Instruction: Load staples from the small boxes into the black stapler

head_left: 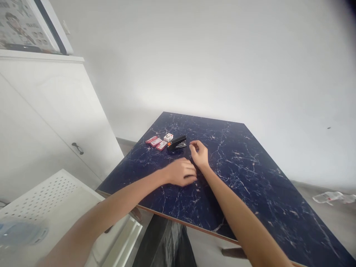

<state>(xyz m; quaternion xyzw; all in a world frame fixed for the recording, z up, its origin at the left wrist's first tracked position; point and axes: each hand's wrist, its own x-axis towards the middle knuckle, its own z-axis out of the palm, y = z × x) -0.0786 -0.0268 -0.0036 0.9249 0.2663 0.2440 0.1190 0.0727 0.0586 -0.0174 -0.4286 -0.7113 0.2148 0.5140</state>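
My left hand (181,172) is slightly blurred above the near middle of the dark blue marbled table (236,178). Its fingers curl inward and their tips are mostly hidden. Just beyond it, to the right, my right hand (199,152) has its thumb and fingers bent towards each other; whether anything is between them is too small to tell. Left of this hand, apart from it, lies a black stapler (178,142) with an orange part at its left end. Behind the stapler sits a small white box (168,137) with dark and red print. Red and white packets (156,143) lie beside it.
A white cabinet (52,107) with a dark handle stands on the left. In front of it is a lower white unit (66,178) with a perforated panel and a clear plastic item (22,231). A white wall (211,63) rises behind the table. Clear plastic (330,197) lies at the right.
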